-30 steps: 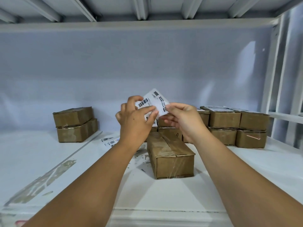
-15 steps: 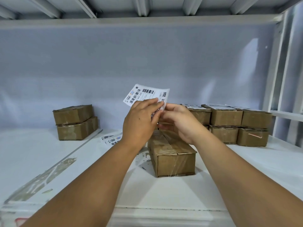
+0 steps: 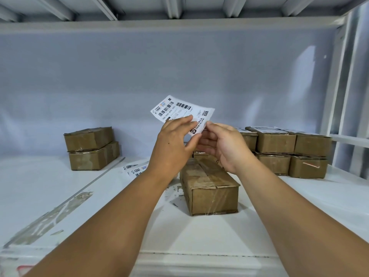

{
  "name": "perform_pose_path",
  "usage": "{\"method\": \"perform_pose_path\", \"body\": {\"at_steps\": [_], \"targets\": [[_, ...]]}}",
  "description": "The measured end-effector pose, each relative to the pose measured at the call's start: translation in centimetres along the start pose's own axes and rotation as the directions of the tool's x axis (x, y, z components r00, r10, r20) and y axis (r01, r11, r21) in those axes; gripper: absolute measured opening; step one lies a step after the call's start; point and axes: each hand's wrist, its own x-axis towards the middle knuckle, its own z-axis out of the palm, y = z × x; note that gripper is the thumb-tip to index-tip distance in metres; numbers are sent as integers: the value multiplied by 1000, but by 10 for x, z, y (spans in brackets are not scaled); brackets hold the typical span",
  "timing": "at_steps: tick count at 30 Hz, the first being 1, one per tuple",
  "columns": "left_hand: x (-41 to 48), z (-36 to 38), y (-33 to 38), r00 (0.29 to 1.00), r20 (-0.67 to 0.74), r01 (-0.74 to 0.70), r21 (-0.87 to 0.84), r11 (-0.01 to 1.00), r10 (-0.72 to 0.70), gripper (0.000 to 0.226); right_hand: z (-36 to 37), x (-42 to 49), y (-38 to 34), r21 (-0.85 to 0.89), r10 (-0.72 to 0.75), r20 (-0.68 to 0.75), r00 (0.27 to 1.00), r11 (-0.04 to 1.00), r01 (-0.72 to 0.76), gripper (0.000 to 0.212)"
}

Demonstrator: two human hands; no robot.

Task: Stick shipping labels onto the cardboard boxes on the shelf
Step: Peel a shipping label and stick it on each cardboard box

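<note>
Hands (image 3: 175,144) (image 3: 225,148), two, on one shipping label (image 3: 180,108).

You are in a warehouse stockroom or packing area, facing a white metal rack. The lone cardboard box (image 3: 209,188) lies on a broad painted shelf deck (image 3: 50,186), with the ribbed underside of the next deck (image 3: 179,27) overhead and a steel upright (image 3: 336,80) off to its right. Left of that box a stack of two taped cartons (image 3: 91,148) sits by the back panel and right of it stands a double row of like cartons (image 3: 275,142). Loose barcode labels (image 3: 136,169) lie just left of it, and a shipping label (image 3: 179,108) with barcodes and a QR code is held above it.
</note>
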Motion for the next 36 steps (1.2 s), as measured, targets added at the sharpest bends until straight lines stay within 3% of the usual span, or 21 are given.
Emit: {"method": "perform_pose_path", "body": {"at_steps": [6, 12, 26, 31, 36], "targets": [[0, 0, 1, 1000, 20, -24, 18, 1000, 24, 29, -1, -2, -1, -28, -10, -37, 999, 1000, 9, 25], [-1, -3, 6, 1000, 2, -23, -20, 1000, 23, 24, 0, -3, 2, -150, -51, 19, 999, 987, 53, 20], [1, -1, 0, 989, -2, 149, 8, 989, -149, 15, -3, -2, 3, -271, -73, -37, 997, 961, 60, 15], [2, -2, 4, 960, 41, 280, -213, 936, -278, 10, -5, 1, 6, -298, -31, -90, 995, 955, 3, 14], [4, -4, 3, 934, -40, 333, -256, 907, -355, 9, -4, 0, 3, -277, 6, -167, 986, 959, -52, 21]]}}
